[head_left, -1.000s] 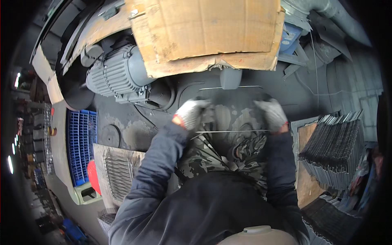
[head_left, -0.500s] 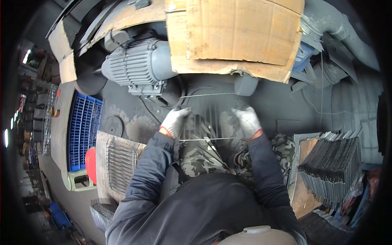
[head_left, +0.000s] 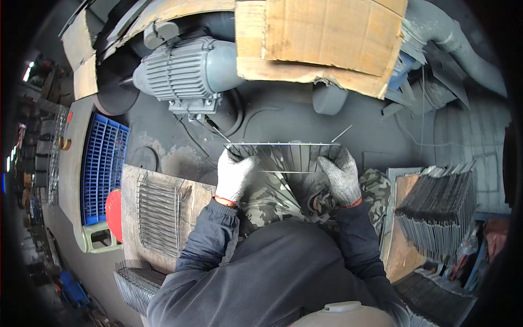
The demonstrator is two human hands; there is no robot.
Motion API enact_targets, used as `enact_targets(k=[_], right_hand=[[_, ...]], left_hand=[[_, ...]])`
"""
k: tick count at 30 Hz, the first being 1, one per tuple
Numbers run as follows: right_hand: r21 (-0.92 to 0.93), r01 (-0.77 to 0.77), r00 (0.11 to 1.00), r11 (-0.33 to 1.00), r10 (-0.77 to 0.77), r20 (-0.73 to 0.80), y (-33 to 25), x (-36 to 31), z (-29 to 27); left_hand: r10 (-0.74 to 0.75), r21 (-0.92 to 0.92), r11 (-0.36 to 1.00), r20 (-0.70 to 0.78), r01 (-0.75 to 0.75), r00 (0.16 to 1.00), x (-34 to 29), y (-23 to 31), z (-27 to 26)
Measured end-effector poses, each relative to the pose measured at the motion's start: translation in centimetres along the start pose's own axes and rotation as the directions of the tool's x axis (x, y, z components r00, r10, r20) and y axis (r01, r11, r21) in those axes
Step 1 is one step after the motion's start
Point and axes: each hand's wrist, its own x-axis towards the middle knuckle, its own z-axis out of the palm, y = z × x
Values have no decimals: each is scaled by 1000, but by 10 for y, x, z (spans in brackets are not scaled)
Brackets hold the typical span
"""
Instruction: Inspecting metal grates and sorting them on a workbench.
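Observation:
My left hand (head_left: 235, 175), in a white knit glove with a red cuff, grips one end of a wire rack (head_left: 283, 144). My right hand (head_left: 342, 175), gloved the same way, has its fingers closed round the other end. The rack spans the gap between my hands in front of my camouflage trousers, seen at a steep angle. A straight rod forms its far edge, another thin rod runs nearer to me, and a short wire prong sticks out at each far corner. My gloves hide its ends.
Ahead stand a grey electric motor (head_left: 177, 71) and a cardboard sheet (head_left: 327, 41). Left, wire racks (head_left: 158, 218) lie on a wooden board (head_left: 196, 196), beside a red round object (head_left: 114, 216) and a blue plastic crate (head_left: 104, 171). A dense rack stack (head_left: 436, 215) stands right.
The rack has turned in my hands: its two edge rods now look closer together, and corner prongs show at the far side. My hands appear sharper and lower, and the view has shifted slightly.

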Motion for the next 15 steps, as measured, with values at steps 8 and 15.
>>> enact_targets(k=[8, 15], right_hand=[[-52, 18, 990, 998, -25, -141, 1, -27, -11], [18, -56, 991, 998, 58, -121, 4, -8, -21]], left_hand=[[286, -6, 958, -11, -286, 958, -6, 3, 24], [157, 88, 983, 57, -162, 986, -3, 18, 34]])
